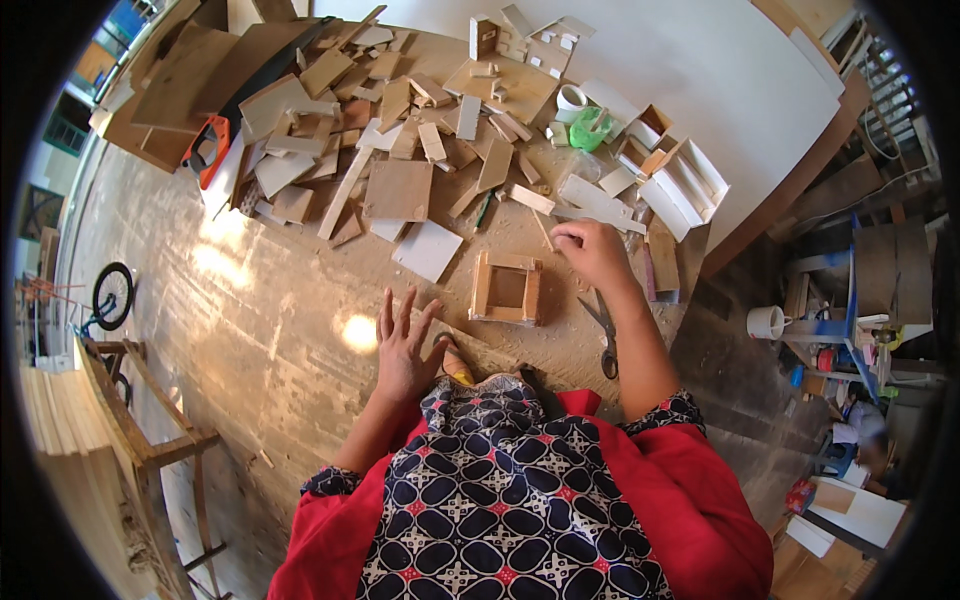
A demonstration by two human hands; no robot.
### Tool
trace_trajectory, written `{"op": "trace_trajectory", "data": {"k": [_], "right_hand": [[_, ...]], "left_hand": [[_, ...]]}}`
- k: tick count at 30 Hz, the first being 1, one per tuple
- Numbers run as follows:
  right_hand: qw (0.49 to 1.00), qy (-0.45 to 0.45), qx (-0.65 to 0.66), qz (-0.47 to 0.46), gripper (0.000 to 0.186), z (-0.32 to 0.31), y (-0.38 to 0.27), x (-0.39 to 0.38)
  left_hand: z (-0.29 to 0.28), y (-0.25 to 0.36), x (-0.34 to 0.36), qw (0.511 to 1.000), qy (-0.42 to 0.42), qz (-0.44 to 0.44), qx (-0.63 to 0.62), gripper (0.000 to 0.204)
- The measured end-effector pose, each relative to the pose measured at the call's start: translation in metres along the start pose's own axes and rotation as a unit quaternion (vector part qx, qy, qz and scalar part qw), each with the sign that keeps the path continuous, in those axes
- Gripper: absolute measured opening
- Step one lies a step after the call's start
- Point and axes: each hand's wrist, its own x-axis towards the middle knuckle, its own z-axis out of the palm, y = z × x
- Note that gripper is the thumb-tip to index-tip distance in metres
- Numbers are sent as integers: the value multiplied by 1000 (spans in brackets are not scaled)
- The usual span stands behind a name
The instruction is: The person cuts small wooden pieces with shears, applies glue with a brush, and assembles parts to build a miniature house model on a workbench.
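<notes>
My left hand hovers near the front edge of the work table, fingers spread, holding nothing. My right hand is closed in a pinch on a thin wooden stick, its fingertips partly hidden by the hand itself. Between the two hands stands a small square box-like wooden frame with an opening in its middle. Black-handled scissors lie beside my right forearm. A dark green pencil-like stick rests beyond the frame, among wood offcuts.
A heap of wood offcuts covers the table's far left. An orange-handled saw lies at its left edge. At the far right are a green plastic bag, a white cup and a white compartment box. A wooden rack stands at lower left.
</notes>
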Motion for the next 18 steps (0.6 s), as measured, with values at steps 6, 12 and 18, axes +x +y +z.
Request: {"op": "trace_trajectory", "data": {"k": [6, 12, 18], "right_hand": [[994, 9, -61, 87, 11, -19, 18, -25], [989, 62, -94, 96, 7, -20, 55, -62], [978, 127, -51, 160, 10, -40, 82, -78]], "left_hand": [[1, 0, 1, 1000, -2, -2, 11, 66], [5, 4, 5, 1000, 7, 3, 11, 65], [11, 0, 7, 999, 5, 14, 30, 66]]}}
